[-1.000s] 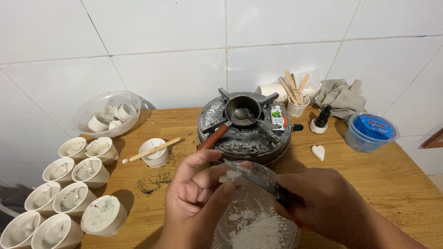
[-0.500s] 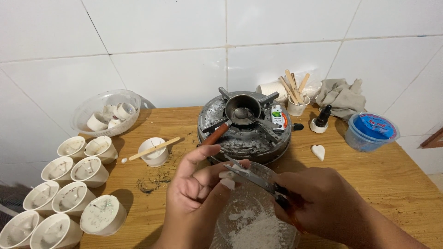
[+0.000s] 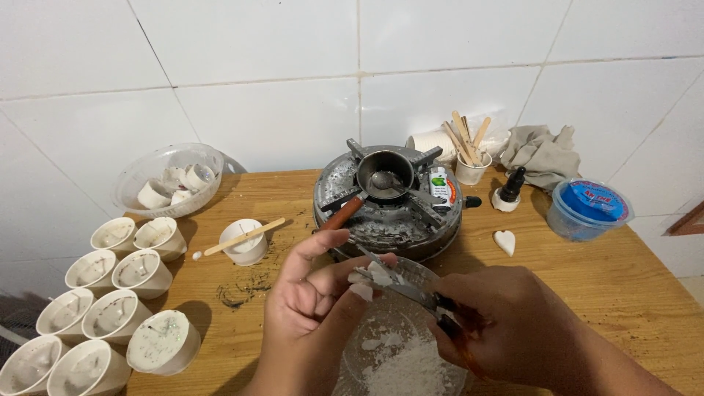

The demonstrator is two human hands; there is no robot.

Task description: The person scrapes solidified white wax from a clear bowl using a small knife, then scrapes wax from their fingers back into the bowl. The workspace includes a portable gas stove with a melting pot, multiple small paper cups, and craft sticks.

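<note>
Left hand (image 3: 312, 308) fingers pinching white wax chunk (image 3: 374, 275), right hand (image 3: 506, 326) gripping knife (image 3: 400, 282) at lower centre; blade slip likely nicks fingertips.

Evenly bright, soft light from above; faint shadows under the cups (image 3: 143, 273); mild glare on the tiles (image 3: 257, 44); edges slightly curved; sharp overall.
</note>
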